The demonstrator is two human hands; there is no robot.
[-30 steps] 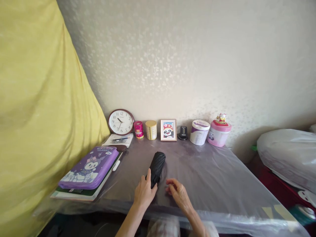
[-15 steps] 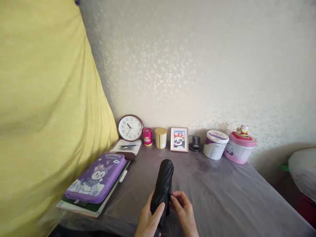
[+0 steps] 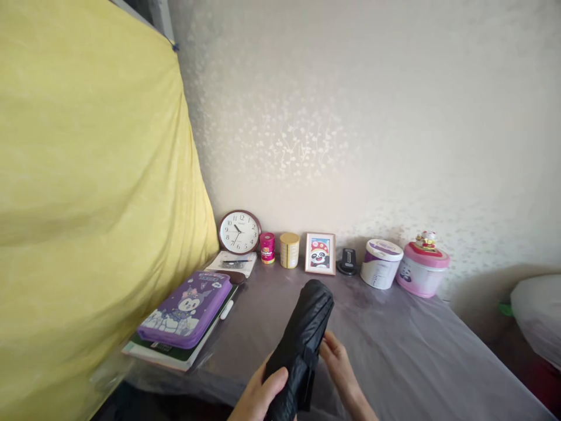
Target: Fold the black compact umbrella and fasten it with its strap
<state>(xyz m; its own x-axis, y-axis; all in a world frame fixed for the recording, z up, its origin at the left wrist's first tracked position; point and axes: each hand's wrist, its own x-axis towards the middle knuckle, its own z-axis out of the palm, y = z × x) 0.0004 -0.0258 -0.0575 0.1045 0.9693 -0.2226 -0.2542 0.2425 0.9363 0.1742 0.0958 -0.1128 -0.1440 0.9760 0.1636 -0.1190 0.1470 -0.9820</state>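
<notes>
A black folding umbrella [image 3: 302, 345], its canopy rolled up, is held tilted over the front of the table, top end pointing away to the right. My left hand [image 3: 260, 392] wraps round its lower part, with the thumb lying across the cloth. On the umbrella's right side, my right hand [image 3: 339, 365] has its fingers closed against the edge of the cloth; the fingertips are partly hidden behind it. A dark band and a loose flap of cloth show near the lower right of the umbrella.
Left on the grey-covered table [image 3: 377, 356] lies a purple case [image 3: 188, 310] on books. Along the wall stand a clock [image 3: 239, 232], a pink can [image 3: 267, 248], a yellow-lidded tin [image 3: 289, 251], a panda picture frame [image 3: 320, 254], a black stand [image 3: 347, 262] and two tubs [image 3: 381, 266].
The umbrella has come nearer and tilted further to the right. My right hand has gone partly behind its right side. The view has shifted slightly.
</notes>
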